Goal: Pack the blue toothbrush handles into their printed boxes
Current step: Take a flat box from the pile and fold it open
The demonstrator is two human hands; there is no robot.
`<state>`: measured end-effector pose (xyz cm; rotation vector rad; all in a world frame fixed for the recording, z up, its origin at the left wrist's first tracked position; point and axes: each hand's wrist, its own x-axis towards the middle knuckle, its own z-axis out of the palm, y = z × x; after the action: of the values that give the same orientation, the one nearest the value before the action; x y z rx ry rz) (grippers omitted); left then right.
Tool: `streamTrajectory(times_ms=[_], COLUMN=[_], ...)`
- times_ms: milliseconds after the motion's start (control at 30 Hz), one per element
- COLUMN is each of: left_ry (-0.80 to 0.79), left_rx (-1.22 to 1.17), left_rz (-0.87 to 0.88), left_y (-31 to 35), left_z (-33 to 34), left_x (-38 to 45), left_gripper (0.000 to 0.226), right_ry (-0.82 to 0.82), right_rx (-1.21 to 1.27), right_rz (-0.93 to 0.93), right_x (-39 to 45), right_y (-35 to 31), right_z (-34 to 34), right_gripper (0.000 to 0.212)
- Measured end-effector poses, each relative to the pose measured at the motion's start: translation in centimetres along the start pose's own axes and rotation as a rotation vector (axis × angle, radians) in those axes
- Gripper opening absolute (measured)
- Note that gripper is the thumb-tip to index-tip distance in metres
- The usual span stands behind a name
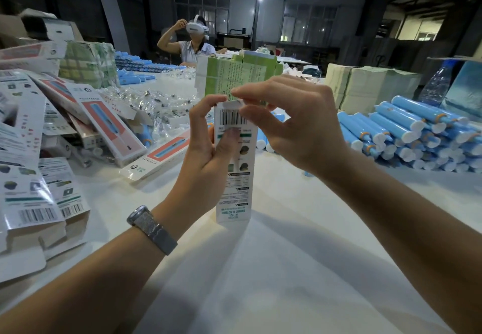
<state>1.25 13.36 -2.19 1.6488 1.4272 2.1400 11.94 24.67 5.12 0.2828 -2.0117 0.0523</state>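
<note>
A tall white printed box (236,190) with a barcode near its top stands upright over the white table (273,268), at the centre of the view. My left hand (206,148) grips its upper part, thumb across the printed face. My right hand (294,125) pinches the small white end flap (233,103) at the box's top. What is inside the box is hidden. A heap of blue toothbrush handles (407,133) with white ends lies on the table at the right.
Flat and folded printed boxes (36,166) pile up on the left, with bagged small parts (154,104) behind them. Green cartons (234,78) stand behind the held box. More blue handles (135,67) lie far left. A person (193,41) with a headset sits across the table.
</note>
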Motion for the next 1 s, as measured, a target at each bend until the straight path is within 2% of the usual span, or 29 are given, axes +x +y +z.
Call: streamTrajectory(times_ms=[67,200,267,367,533,667,1000], left_ry=[-0.009,-0.037,-0.051,-0.074,-0.056,-0.062,-0.026], left_rx=[-0.014,-0.029,-0.023,0.004,0.083,0.101,0.031], left_rz=[0.001,0.007,0.021,0.038,0.056,0.097,0.052], left_y=[0.1,0.1,0.1,0.0,0.1,0.0,-0.1], left_z=[0.0,-0.1,-0.2,-0.4,-0.3,-0.3,-0.2], left_x=[0.0,0.1,0.1,0.0,-0.2,-0.2,-0.1], left_gripper=[0.035,0.040,0.042,0.043,0.049,0.048,0.042], right_ry=[-0.019,-0.108,-0.124,-0.097,-0.076,-0.060,-0.068], right_rx=[0.074,0.582,0.665,0.599,0.276,0.158,0.181], right_rz=[0.068,0.444,0.512,0.514,0.342,0.269,0.281], right_x=[0.0,0.7,1.1,1.3,1.1,0.8,0.3], right_y=[0.0,0.1,0.4,0.1,-0.7,-0.9,-1.1], right_z=[0.0,-0.9,-1.4,-1.3,-0.8,-0.7,-0.2], right_gripper=[0.015,0.024,0.027,0.023,0.012,0.012,0.021])
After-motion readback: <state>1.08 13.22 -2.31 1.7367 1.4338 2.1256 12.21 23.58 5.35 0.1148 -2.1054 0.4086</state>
